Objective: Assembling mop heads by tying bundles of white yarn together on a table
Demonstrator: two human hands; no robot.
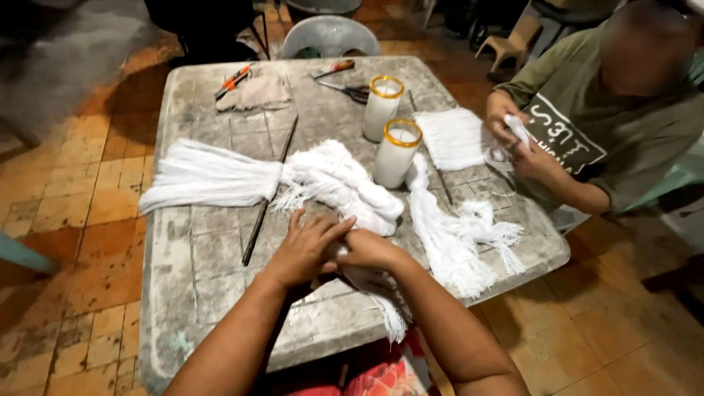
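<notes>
gripping white string bundle [359, 213], long axis toward table [213, 249] edge

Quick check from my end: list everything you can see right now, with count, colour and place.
table: one, worn grey, centre
white string bundles: several, spread across the table
candle jars: two, white with yellow rims, upper middle
thin dark rod: one, lying left of centre
scissors: one pair, far side
cutter: one, orange and black, far left, by a grey cloth
plastic chair: one, grey, behind the table
co-worker's hands: two, right side, handling white string
left hand: on the near string bundle
right hand: gripping that bundle
</notes>
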